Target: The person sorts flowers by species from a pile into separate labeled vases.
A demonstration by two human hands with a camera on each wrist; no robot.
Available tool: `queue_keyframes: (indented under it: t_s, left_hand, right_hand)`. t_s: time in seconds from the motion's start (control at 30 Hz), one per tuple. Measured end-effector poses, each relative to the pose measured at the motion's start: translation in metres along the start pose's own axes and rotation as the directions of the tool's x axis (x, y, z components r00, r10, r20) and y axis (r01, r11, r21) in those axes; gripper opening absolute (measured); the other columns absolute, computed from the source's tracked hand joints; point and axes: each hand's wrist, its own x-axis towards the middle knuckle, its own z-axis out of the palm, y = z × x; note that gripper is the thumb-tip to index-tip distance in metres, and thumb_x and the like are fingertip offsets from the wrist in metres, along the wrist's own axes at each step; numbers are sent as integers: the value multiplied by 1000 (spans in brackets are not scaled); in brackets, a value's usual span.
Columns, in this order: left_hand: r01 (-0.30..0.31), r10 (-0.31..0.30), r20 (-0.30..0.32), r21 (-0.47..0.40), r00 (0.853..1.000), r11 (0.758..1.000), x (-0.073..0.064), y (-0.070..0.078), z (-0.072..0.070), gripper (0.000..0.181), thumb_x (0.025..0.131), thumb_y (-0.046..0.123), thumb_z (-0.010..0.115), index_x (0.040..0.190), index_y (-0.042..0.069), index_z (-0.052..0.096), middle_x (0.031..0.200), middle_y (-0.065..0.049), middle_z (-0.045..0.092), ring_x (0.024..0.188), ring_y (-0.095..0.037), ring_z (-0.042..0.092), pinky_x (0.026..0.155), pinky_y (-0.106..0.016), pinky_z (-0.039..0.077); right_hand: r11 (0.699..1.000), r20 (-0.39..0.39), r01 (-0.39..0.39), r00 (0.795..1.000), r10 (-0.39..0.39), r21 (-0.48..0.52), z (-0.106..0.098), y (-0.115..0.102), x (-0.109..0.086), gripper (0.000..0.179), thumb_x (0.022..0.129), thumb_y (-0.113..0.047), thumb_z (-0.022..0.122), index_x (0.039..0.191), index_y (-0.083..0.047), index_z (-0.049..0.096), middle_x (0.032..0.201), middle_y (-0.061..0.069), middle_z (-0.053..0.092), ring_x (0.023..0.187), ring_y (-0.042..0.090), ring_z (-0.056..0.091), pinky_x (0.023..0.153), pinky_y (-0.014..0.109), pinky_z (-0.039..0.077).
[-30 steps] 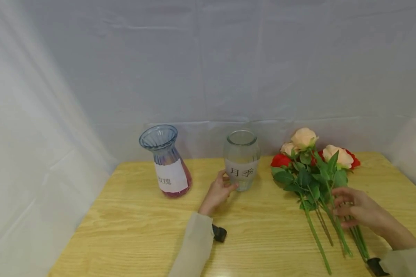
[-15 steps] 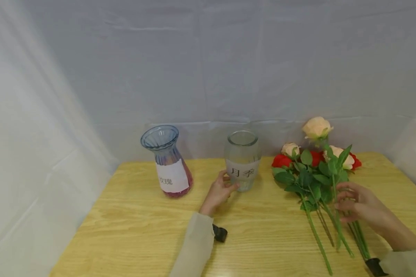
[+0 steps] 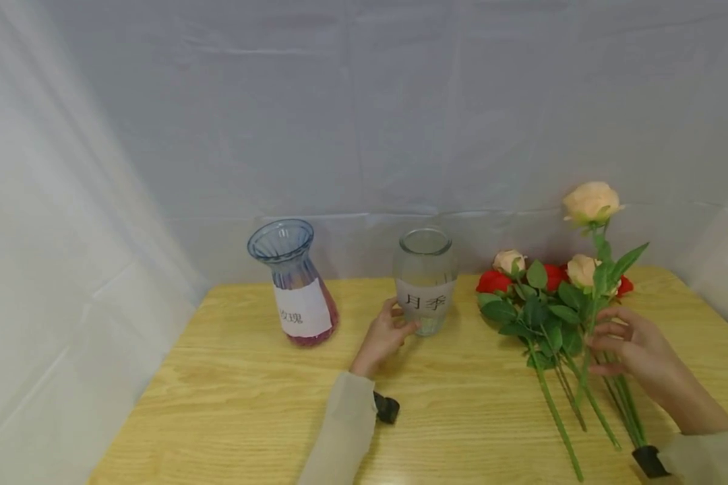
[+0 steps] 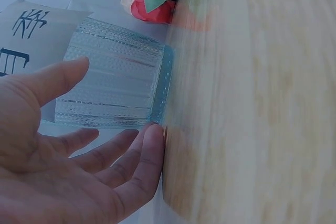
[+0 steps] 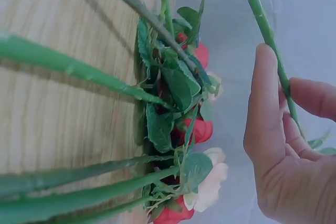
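Note:
In the head view my right hand [image 3: 643, 353] pinches the green stem of a peach artificial rose [image 3: 593, 202], its bloom raised above the other flowers. The right wrist view shows the stem [image 5: 268, 30] between thumb and fingers. My left hand [image 3: 383, 342] is at the lower left side of a clear glass vase [image 3: 425, 269] with a white paper label. Its fingers [image 4: 139, 177] are loosely extended by the vase's base in the left wrist view; whether they touch the glass I cannot tell.
Red and peach roses [image 3: 493, 281] with green leaves lie on the wooden table [image 3: 230, 417] at right, stems toward me. A blue-to-pink flared glass vase [image 3: 303, 303] with a white label stands at left. A pale cloth [image 3: 364, 121] hangs behind the table.
My right hand has lifted the peach rose up and to the right, away from the other flowers, turning its stem more upright. The left hand has stayed beside the clear vase.

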Motion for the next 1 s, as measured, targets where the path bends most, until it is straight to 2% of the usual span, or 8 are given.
queue_keyframes:
  t_s: [0.2, 0.4, 0.6, 1.0]
  left_hand:
    - [-3, 3, -7, 4, 1000, 1000, 0, 1, -1, 69, 97, 14, 69, 154, -1, 32, 142, -26, 50, 119, -37, 59, 61, -29, 46]
    - [-8, 8, -8, 7, 1000, 1000, 1, 0, -1, 68, 98, 13, 68, 153, -1, 33, 141, -26, 51, 119, -37, 59, 65, -30, 47]
    - [0, 0, -10, 4, 1000, 1000, 2, -2, -1, 67, 97, 13, 69, 153, 0, 34, 141, -25, 51, 113, -32, 60, 62, -28, 45]
    - [-6, 6, -11, 4, 1000, 1000, 5, -3, -1, 61, 99, 9, 66, 152, 0, 37, 138, -27, 52, 107, -31, 62, 63, -27, 45]
  right_hand:
    - [993, -39, 25, 999, -21, 117, 4, -2, 2, 19, 100, 7, 56, 107, -9, 50, 91, 1, 55, 78, 15, 60, 64, 41, 60]
    - [984, -61, 81, 996, -72, 162, 6, -6, 4, 13, 102, 2, 56, 109, -4, 47, 90, 1, 57, 78, 15, 61, 64, 40, 60]
    - [954, -78, 172, 984, -157, 245, 9, -11, 7, 11, 102, 5, 53, 105, -3, 46, 87, 3, 59, 77, 17, 62, 64, 40, 60]
    - [909, -100, 265, 964, -246, 322, 23, -18, 12, 12, 102, 5, 53, 103, -4, 46, 86, 4, 61, 77, 17, 63, 64, 39, 60]
